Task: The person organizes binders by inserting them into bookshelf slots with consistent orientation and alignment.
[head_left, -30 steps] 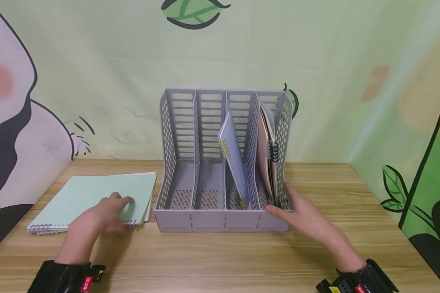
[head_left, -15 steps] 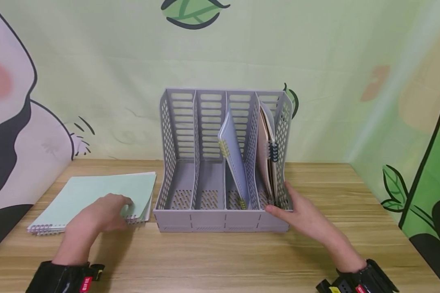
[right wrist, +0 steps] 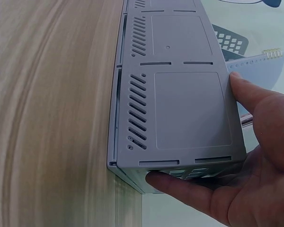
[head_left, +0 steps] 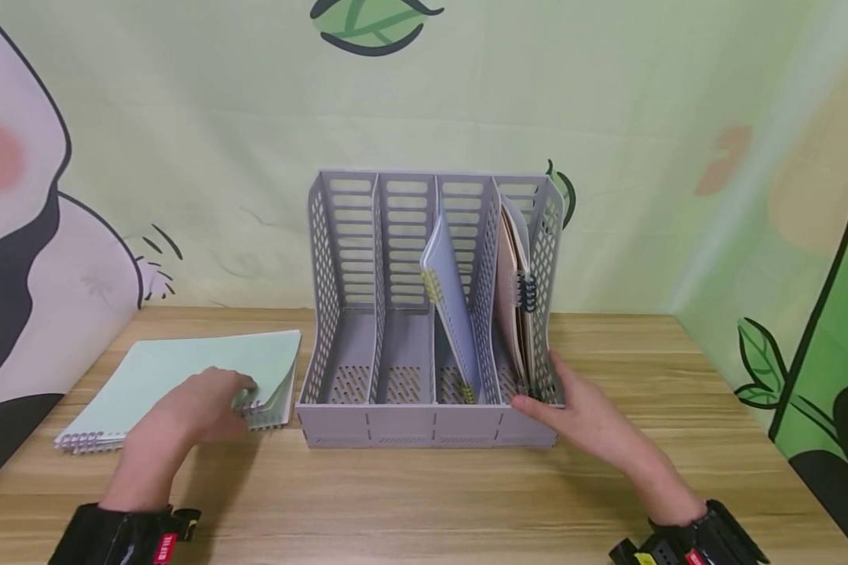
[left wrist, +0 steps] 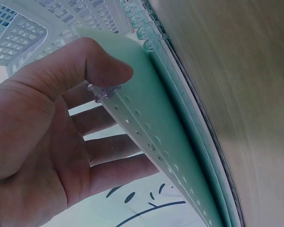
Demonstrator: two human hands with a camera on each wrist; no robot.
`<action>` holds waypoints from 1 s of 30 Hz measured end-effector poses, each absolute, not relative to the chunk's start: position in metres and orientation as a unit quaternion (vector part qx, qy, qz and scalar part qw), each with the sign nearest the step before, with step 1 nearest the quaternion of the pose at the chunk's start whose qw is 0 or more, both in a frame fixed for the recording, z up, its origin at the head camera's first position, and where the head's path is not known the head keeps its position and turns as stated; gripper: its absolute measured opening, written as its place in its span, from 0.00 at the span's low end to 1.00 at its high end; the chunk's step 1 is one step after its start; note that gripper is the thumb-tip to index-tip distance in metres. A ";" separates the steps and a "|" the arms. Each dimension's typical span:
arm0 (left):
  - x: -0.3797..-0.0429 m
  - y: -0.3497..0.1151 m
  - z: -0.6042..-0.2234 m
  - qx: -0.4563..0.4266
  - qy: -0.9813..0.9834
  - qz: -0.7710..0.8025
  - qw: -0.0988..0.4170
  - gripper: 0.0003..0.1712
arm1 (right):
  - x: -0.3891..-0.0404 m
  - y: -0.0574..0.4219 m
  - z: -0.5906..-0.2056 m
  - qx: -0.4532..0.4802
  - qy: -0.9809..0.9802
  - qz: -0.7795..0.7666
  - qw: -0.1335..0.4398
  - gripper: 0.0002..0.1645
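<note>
At the left lies a small stack of spiral notebooks, with a mint-green notebook on top. My left hand pinches the spine edge of that notebook near its right corner, which is bent up. In the left wrist view, the thumb is on the green cover and the fingers are behind it; another spiral binding lies below. My right hand grips the front right corner of a grey-purple file organizer. In the right wrist view, its thumb is at the upper edge and a finger lies against the side.
In the organizer's third slot leans a blue spiral notebook. The rightmost slot holds several upright notebooks, one with a black binding. The wooden table meets a printed cloth behind.
My left hand has closed its fingers on the top notebook's edge and raised that corner slightly, so the cover now bends. The right hand and the organizer have stayed still.
</note>
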State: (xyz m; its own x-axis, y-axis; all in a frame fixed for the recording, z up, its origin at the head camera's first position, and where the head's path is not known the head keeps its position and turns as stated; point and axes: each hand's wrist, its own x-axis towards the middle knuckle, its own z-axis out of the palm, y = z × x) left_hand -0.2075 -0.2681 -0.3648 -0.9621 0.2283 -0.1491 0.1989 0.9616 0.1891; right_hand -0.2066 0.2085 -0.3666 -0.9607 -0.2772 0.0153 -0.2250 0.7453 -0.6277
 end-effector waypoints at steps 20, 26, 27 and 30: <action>-0.212 -0.267 -0.365 0.144 0.985 0.096 -0.021 0.23 | -0.207 0.209 -0.367 -0.136 0.932 -0.335 0.039 0.62; -0.213 -0.264 -0.362 0.128 0.986 0.100 -0.043 0.22 | -0.207 0.209 -0.368 -0.140 0.930 -0.338 0.034 0.63; -0.213 -0.264 -0.361 0.125 0.986 0.099 -0.046 0.23 | -0.207 0.209 -0.368 -0.142 0.930 -0.338 0.034 0.63; -0.213 -0.263 -0.360 0.117 0.987 0.099 -0.058 0.22 | -0.207 0.209 -0.368 -0.144 0.928 -0.341 0.032 0.63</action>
State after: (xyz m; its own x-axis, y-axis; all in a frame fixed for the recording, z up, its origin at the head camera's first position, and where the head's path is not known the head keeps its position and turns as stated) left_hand -0.2131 -0.2631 -0.3601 -0.9661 0.2192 0.1367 0.2420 0.9531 0.1817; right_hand -0.2072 0.2094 -0.3679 -0.9563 -0.2898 0.0393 -0.2464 0.7260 -0.6420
